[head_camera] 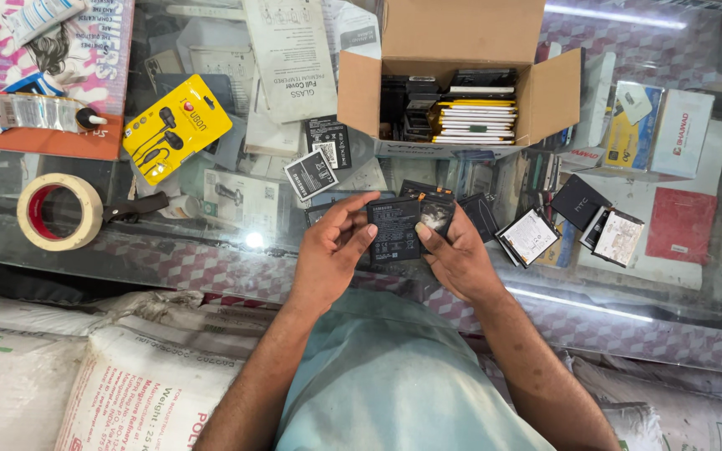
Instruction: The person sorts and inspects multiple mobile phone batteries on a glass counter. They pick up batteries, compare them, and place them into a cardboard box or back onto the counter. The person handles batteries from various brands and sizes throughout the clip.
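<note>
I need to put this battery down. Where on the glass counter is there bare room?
Free: the near glass strip between the tape roll and the left hand. Crowded: around the cardboard box, loose batteries lie.

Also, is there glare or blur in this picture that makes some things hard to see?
In the head view, the glass counter throws back light: a bright spot left of the left hand and pale streaks at the top right. The black battery, held also by the right hand, is sharp. Straight edges bend a little toward the corners.
</note>
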